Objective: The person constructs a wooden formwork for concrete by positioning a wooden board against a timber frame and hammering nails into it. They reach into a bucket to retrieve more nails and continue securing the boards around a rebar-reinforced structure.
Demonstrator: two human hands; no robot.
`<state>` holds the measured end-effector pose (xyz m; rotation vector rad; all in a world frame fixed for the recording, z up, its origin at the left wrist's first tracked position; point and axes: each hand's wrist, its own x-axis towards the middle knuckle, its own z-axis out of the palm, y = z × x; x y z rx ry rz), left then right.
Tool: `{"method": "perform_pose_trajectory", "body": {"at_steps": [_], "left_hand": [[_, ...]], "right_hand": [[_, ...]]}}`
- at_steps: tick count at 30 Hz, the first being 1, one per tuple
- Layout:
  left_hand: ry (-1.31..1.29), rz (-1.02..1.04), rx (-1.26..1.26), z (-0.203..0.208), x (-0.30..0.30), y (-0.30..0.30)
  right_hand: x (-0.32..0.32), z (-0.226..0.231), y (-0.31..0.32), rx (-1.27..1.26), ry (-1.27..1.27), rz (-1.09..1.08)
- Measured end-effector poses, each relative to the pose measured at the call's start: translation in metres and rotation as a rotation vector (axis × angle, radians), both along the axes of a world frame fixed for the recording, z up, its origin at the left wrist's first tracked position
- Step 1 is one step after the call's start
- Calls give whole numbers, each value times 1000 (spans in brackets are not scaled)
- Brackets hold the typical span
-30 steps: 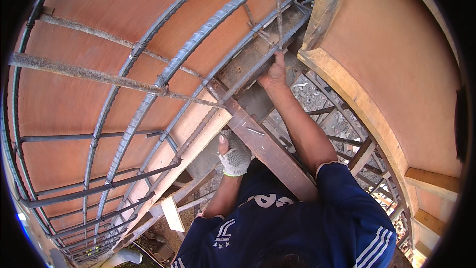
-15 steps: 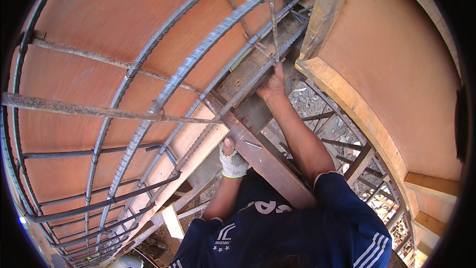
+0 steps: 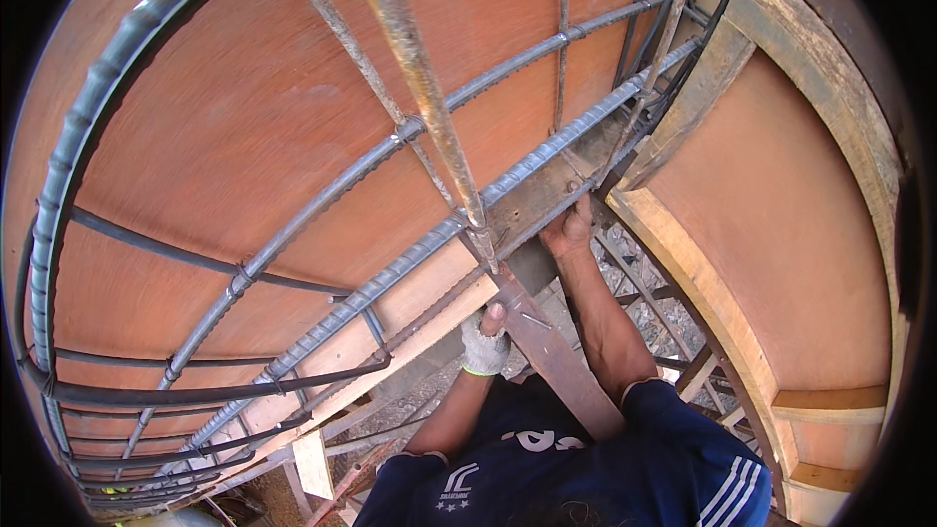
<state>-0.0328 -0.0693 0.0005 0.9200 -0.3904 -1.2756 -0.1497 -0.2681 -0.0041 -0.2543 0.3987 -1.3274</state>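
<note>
My left hand [image 3: 485, 344], in a pale knitted glove with the thumb bare, is closed on the side of a brown timber [image 3: 561, 361]. Its thumb points up beside the end of a light wooden board [image 3: 420, 334]; the other fingers are hidden beneath. A bent nail [image 3: 535, 319] sticks out of the brown timber, which runs toward my chest. Farther off, my bare right hand [image 3: 569, 226] is closed at the near edge of a weathered plank [image 3: 527, 210], thumb up, most fingers out of sight below. A steel bar runs along that edge.
A cage of ribbed steel bars [image 3: 390, 283] arches before a curved reddish plywood panel [image 3: 283, 137]. On the right stands another curved plywood form [image 3: 781, 205] with a timber rim [image 3: 703, 254]. Below, through the gap, show crossing struts and gravel [image 3: 673, 327].
My view has shifted, so the bars and panel loom larger and the hands sit lower and farther right. Both hands keep their places on the wood.
</note>
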Motion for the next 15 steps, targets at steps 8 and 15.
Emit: {"method": "perform_pose_trajectory", "body": {"at_steps": [8, 15], "left_hand": [[58, 6, -22, -5, 0, 2], [-22, 22, -63, -16, 1, 1]], "right_hand": [[-7, -12, 0, -44, 1, 18], [-5, -4, 2, -32, -31, -5]]}}
